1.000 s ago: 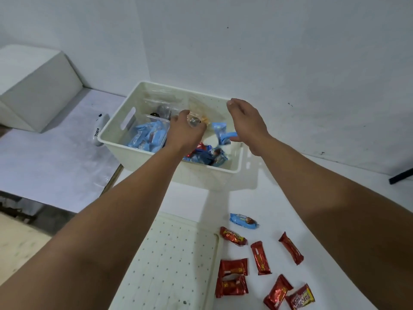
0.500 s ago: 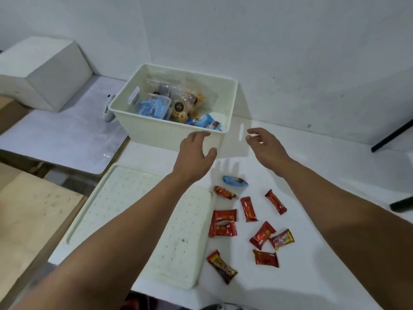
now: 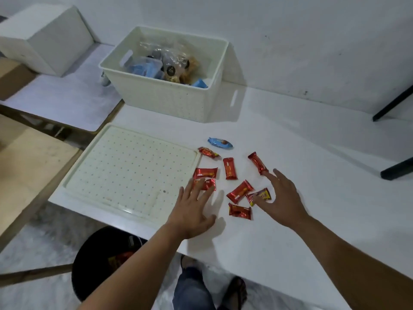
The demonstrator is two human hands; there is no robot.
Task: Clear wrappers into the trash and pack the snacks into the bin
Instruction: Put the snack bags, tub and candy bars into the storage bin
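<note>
Plain indoor workroom, not a furnished home: bare, scuffed white walls beyond the fingers, a white work table beneath them, a plywood bench far to their left, and a mottled grey floor.

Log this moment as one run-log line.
stage: reaching for snacks | left hand: open, over red packets | right hand: open, touching packets | bin: partly filled

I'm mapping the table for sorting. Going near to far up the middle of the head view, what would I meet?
Trash can → left hand → red snacks → blue snack → bin, with packed snacks inside.
</note>
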